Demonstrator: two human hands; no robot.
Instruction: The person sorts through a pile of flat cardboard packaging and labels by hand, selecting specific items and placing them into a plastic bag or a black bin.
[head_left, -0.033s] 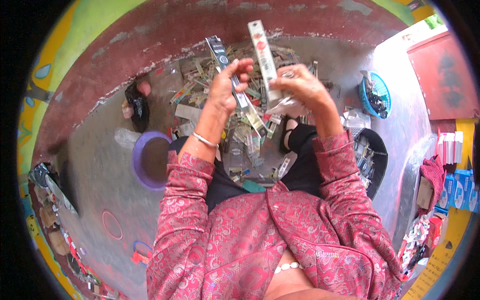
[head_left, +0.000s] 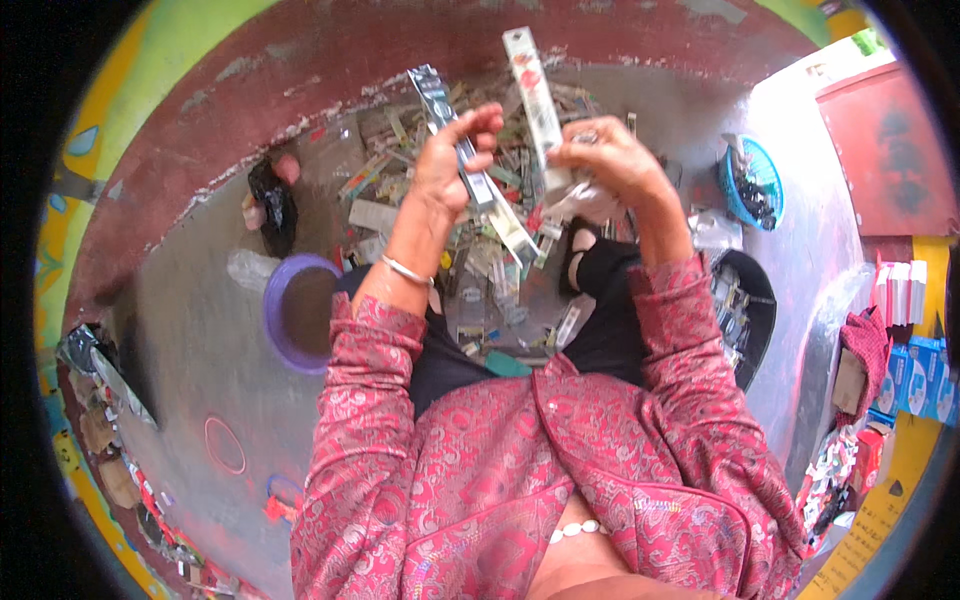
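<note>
The left hand (head_left: 448, 165) holds a silver packet strip (head_left: 470, 165); the right hand (head_left: 610, 160) grips a white strip (head_left: 532, 90) upright, above the packet pile (head_left: 490, 270).

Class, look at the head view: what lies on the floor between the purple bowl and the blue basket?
In the head view, between the purple bowl and the blue basket lies a heap of long narrow packets, crossed by the person's dark-clad legs.

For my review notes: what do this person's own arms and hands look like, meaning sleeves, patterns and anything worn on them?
Both arms wear long sleeves of a red-pink brocade jacket with a pale, swirling woven pattern; the left sleeve and right sleeve end near the wrists. The left hand and right hand are bare, without gloves. A thin silver-coloured bangle circles the left wrist. No ring or watch is clear at this size.
</note>
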